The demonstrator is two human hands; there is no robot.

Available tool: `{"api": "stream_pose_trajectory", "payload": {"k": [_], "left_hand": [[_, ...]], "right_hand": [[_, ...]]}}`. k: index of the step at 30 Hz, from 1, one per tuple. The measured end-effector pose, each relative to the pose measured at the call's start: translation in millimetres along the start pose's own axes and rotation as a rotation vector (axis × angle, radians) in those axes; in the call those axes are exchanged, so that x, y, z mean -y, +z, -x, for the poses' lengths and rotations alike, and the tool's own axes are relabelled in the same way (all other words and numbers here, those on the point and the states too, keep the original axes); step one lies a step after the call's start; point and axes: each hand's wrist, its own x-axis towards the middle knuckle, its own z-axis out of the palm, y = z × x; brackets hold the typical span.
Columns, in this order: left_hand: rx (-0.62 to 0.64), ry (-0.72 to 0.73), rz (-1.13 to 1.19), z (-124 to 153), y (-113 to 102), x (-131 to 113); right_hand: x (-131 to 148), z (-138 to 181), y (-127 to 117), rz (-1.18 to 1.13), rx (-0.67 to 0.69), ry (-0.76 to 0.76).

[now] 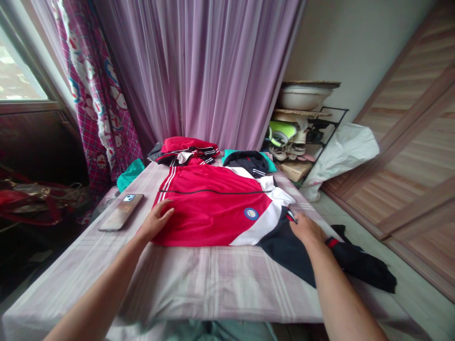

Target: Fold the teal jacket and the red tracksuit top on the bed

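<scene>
A red, white and dark navy zip-up track jacket [206, 208] is spread sideways on the table, collar to the right and hem to the left. Its zipper runs across it, and a round blue badge shows on the white-edged front. My left hand [158, 220] rests on the hem end, fingers stretched and thumb apart. On the other side, my right hand [307, 228] pinches the navy shoulder fabric near a striped trim; its fingertips are partly hidden. The navy sleeve [362, 260] trails past my right wrist over the table's right edge.
A plaid-clothed table [227, 279] carries a phone [122, 213] at left. Behind the jacket lie a red clothes pile [190, 144] and a navy and teal clothes pile [249, 161]. Beyond the right edge stand a shoe rack [298, 142] and a white bag [344, 151]. Purple curtains [209, 71] hang behind.
</scene>
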Motion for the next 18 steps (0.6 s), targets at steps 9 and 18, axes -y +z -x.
{"api": "stream_pose_trajectory", "payload": {"k": [9, 18], "left_hand": [[0.528, 0.189, -0.149, 18.9, -69.5, 5.4], [0.608, 0.39, -0.321, 29.2, -76.5, -1.4]], "right_hand": [[9.9, 9.7, 5.9, -0.25, -0.045, -0.524], [13.4, 47.5, -4.4, -0.135, 0.439, -0.76]]}}
